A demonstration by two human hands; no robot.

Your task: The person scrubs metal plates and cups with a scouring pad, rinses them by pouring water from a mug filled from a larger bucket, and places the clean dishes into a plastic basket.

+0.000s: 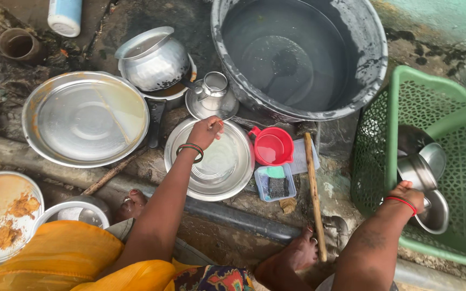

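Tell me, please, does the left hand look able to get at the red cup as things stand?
Probably yes: the left hand is over the steel plate, and the red cup stands right beside that plate with nothing between them.

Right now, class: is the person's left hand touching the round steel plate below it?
Touching. The head view shows the left hand with fingers on the steel plate's upper rim.
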